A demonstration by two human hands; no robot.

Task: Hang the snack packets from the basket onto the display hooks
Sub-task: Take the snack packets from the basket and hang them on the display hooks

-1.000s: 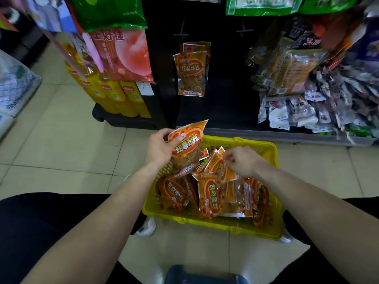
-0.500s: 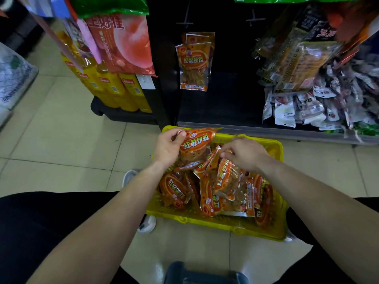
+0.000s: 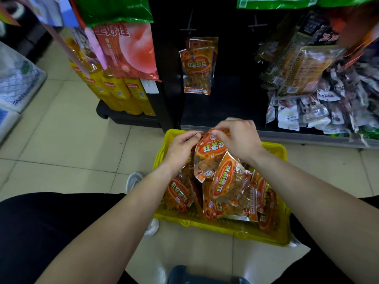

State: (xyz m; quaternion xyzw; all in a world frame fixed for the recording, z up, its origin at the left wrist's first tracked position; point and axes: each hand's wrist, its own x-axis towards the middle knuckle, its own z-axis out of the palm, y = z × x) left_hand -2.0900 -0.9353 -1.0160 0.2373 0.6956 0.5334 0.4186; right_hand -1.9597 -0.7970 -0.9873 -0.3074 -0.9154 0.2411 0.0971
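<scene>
1. My left hand (image 3: pixel 180 148) pinches the top-left corner of one packet (image 3: pixel 207 160), thumb and fingertips closed on the seal.
2. My right hand (image 3: pixel 240 140) now pinches the same top edge, just beside the left. A second ago it was down in the pile (image 3: pixel 223 201), sorting, while the left held this packet up alone.
3. So the change is that both hands have come together on one packet. I read that as squaring up the top and finding its hanging hole before the lift.
4. The packet hangs upright between the hands, above the far edge of the basket (image 3: pixel 221 229), its lower end touching the pile.
5. A second packet (image 3: pixel 225 179) leans tilted just under my right wrist. I cannot tell whether the lower fingers of that hand hold it or it merely rests there.
6. The basket sits on the floor (image 3: pixel 61 160) under both hands, with many packets left in it, so the task is far from done.
7. The hung packets (image 3: pixel 198 68) of the same kind are straight ahead and above the hands, well apart from them, on the dark rack.
8. A bare hook (image 3: pixel 256 24) shows above and to the right of the hands.
9. Next, I judge, the packet goes up to the hook that carries its like. The hole is small, so a careful line-up is needed.
</scene>
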